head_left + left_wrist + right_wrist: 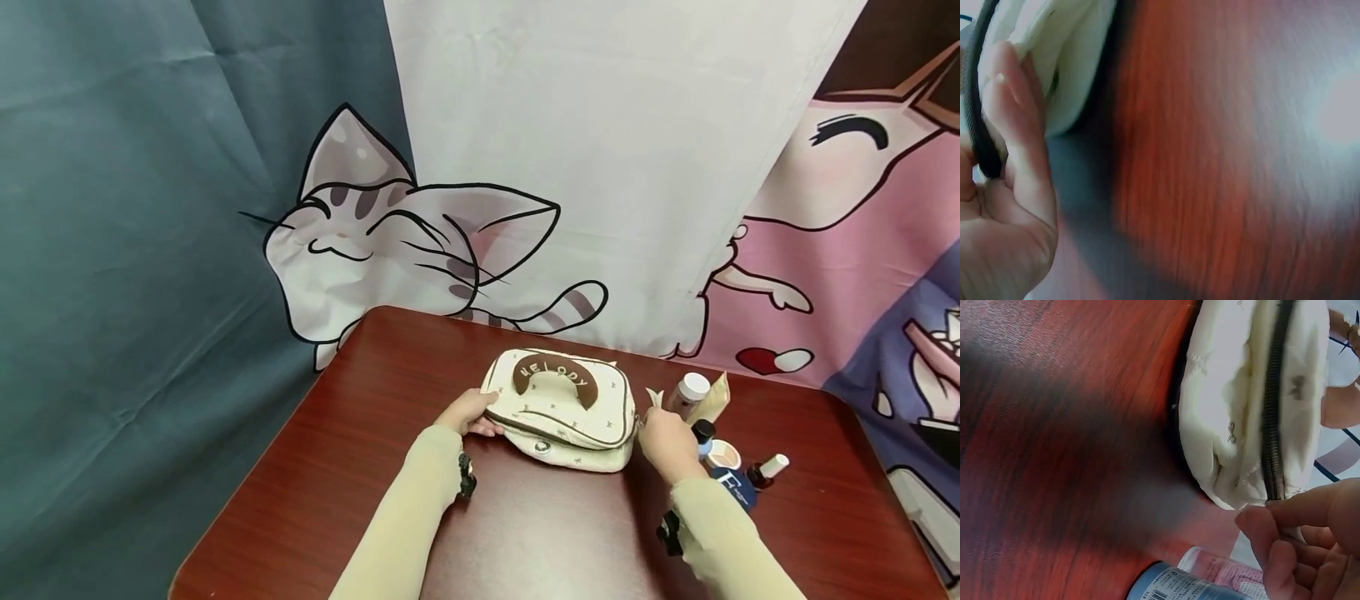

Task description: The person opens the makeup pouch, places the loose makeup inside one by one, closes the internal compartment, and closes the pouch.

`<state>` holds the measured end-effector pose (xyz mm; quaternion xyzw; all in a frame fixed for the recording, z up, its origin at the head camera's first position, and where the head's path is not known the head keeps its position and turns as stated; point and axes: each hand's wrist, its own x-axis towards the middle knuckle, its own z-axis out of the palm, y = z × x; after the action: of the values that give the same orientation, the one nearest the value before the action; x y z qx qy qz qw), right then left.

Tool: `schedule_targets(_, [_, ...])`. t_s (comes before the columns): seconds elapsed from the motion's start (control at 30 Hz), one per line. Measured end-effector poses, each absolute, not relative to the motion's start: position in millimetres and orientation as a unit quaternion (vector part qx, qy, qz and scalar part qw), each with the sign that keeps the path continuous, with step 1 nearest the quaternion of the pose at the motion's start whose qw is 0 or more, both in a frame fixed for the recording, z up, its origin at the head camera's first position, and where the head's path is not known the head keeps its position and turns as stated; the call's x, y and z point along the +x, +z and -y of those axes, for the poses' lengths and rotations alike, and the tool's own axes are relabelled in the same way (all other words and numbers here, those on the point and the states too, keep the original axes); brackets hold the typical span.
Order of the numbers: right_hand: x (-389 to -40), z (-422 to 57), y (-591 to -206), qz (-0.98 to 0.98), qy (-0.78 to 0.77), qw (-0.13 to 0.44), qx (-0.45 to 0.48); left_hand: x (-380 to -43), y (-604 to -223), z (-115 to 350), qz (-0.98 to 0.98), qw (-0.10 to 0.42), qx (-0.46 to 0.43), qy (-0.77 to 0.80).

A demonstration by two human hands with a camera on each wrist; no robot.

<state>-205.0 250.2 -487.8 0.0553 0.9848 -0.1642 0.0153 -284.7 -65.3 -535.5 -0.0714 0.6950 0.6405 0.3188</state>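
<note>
A cream cosmetic bag with a brown arch of lettering lies on the table. My left hand grips its left end, and in the left wrist view the hand's fingers press against the pale fabric beside a dark trim. At the bag's right end, my right hand pinches the end of the zipper. The right wrist view shows the dark zipper running closed along the side to my fingertips. The pull itself is hidden by the fingers.
Right of the bag, close to my right hand, stand a white-capped jar, a beige tube, a black-capped blue bottle, a round compact, a navy item lettered F and a small white-capped dark bottle. Printed curtains hang behind the red-brown table.
</note>
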Motion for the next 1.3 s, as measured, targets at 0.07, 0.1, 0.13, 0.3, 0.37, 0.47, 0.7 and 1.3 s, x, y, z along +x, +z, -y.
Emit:
schedule_targets(0.07, [-203.5,-250.1,-489.7,-0.983,-0.174,0.014,0.055,-286.5,-536.9,61.1,-0.664,0.290,-0.093,0.683])
schedule_targets(0.1, [-202.3,-249.9,-490.5,-0.982,-0.180,0.015,0.056,-287.4,-537.1,58.6,-0.652,0.278,-0.103,0.698])
schedule_targets(0.13, [-200.8,-249.7,-491.1,-0.980,-0.187,0.015,0.057,-288.0,-536.8,55.9,-0.641,0.267,-0.112,0.711])
schedule_targets(0.3, [-195.0,-248.1,-502.0,-0.939,-0.331,0.037,0.089,-289.6,-537.4,45.0,-0.602,0.237,-0.138,0.750])
schedule_targets(0.37, [-194.6,-247.2,-508.1,-0.889,-0.443,0.049,0.107,-289.6,-539.1,43.6,-0.632,0.230,-0.133,0.728])
schedule_targets(0.47, [-194.3,-246.1,-514.2,-0.793,-0.590,0.056,0.144,-289.9,-541.5,45.7,-0.741,0.208,-0.102,0.630])
schedule_targets(0.7, [-192.1,-246.7,-518.1,-0.706,-0.677,0.003,0.207,-296.5,-517.9,40.6,-0.950,0.055,0.043,0.305])
schedule_targets(1.3, [-188.3,-242.4,-522.1,-0.747,-0.635,-0.017,0.196,-305.7,-453.0,-50.5,-0.948,0.049,0.189,0.253])
